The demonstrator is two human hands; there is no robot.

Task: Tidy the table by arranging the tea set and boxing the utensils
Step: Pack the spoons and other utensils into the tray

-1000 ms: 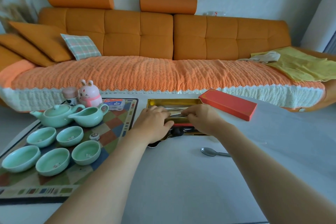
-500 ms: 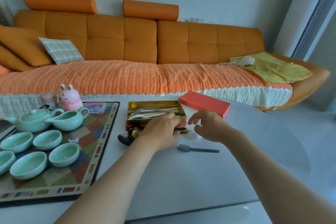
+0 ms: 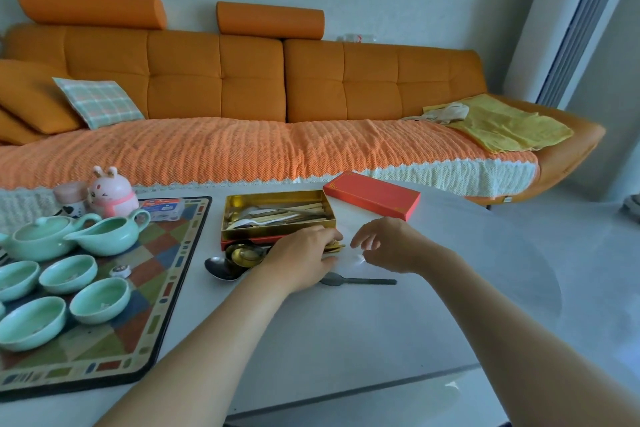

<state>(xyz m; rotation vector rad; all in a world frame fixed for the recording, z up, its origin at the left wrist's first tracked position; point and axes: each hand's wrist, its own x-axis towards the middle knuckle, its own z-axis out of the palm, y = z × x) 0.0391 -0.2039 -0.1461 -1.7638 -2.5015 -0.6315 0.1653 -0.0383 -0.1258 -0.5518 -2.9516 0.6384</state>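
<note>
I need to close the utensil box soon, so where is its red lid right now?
The red lid lies flat on the white table, just beyond and right of the open gold box, nearest the sofa.

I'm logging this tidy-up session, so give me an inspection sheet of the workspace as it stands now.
Surface: pale table, patterned mat on its left.
Job's things: teapot, pitcher and cups on the mat; open gold box holding utensils; red lid beside it; spoons and a dark spoon outside the box.
Clutter: pink rabbit figure, small jar.
Grippers: left hand on loose utensils; right hand open, empty.
Cables: nothing seen.
Surroundings: orange sofa, yellow cloth.
</note>
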